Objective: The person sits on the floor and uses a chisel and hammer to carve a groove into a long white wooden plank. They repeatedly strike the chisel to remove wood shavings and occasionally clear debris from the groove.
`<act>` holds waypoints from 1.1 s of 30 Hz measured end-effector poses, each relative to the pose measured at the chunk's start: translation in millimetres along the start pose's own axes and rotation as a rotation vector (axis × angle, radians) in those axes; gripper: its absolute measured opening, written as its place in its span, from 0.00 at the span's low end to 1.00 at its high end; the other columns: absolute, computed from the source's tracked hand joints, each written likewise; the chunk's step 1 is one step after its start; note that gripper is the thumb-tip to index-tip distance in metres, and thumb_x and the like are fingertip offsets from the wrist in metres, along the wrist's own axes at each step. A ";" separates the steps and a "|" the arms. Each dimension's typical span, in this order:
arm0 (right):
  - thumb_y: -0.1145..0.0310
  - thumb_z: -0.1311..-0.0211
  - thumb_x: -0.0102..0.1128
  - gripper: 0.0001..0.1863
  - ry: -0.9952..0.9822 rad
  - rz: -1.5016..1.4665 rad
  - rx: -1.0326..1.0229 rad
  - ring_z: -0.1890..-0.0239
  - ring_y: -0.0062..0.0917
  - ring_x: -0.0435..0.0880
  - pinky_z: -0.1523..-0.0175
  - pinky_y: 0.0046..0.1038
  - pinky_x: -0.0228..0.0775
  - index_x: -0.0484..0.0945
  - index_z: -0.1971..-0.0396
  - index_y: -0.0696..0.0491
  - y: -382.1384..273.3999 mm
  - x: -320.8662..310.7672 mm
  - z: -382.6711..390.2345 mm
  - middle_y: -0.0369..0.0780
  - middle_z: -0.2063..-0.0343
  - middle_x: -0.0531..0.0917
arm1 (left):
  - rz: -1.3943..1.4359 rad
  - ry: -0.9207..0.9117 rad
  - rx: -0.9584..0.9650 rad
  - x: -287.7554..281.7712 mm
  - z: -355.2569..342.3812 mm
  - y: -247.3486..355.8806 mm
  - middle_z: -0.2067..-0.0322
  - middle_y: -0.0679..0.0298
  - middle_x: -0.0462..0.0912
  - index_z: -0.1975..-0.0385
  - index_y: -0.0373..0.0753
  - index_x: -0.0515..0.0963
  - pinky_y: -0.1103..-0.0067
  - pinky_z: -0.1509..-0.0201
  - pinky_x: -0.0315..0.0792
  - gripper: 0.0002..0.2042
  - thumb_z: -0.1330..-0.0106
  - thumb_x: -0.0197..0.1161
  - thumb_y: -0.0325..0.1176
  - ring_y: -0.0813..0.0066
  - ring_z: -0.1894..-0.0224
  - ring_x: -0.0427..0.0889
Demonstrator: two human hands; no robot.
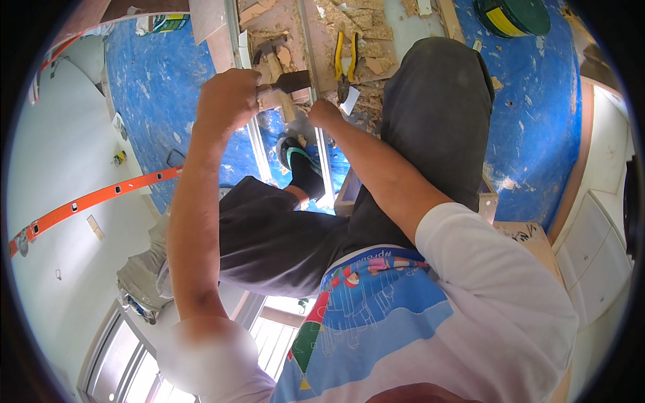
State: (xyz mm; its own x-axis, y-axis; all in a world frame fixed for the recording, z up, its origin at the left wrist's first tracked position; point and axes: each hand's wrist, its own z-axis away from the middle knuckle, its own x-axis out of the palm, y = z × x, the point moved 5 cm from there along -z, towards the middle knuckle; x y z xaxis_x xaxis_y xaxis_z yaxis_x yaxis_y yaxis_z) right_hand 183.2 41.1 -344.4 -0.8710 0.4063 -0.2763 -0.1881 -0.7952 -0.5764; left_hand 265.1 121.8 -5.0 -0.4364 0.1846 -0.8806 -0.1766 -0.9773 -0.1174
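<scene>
My left hand [228,97] is closed on the handle of a dark-bladed tool [292,82], held flat over the long metal rails [259,151]. A hammer [285,109] with a wooden handle lies beneath that blade. My right hand [324,113] has its fingers closed at the right-hand rail, near the blade's lower right; whether it grips the rail is unclear. Yellow-handled pliers [339,60] lie just above it on the board, among torn chipboard pieces [373,27] and a small white piece.
Blue sheeting [531,134] covers the floor around my legs and foot [299,168]. An orange levelling bar [101,198] is at the left, a green tub [510,17] at the upper right, a wooden frame [348,195] beneath me, a grey cloth bundle [141,262] at the lower left.
</scene>
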 end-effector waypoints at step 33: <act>0.62 0.38 0.68 0.13 0.123 0.313 -1.026 0.65 0.31 0.85 0.56 0.36 0.76 0.81 0.58 0.53 -143.4 -147.9 108.3 0.42 0.67 0.86 | 0.955 0.918 -0.241 -20.0 18.5 -18.2 0.64 0.40 0.87 0.59 0.31 0.84 0.60 0.54 0.82 0.15 0.38 0.59 0.36 0.46 0.57 0.89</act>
State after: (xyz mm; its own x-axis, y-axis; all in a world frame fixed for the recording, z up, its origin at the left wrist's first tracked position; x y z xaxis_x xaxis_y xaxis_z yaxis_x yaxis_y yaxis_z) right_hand 289.8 46.3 -137.6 -0.7518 0.3387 -0.5658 0.5550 -0.1383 -0.8202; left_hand 260.7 137.8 23.2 0.4600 -0.6171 -0.6384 0.0628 -0.6946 0.7167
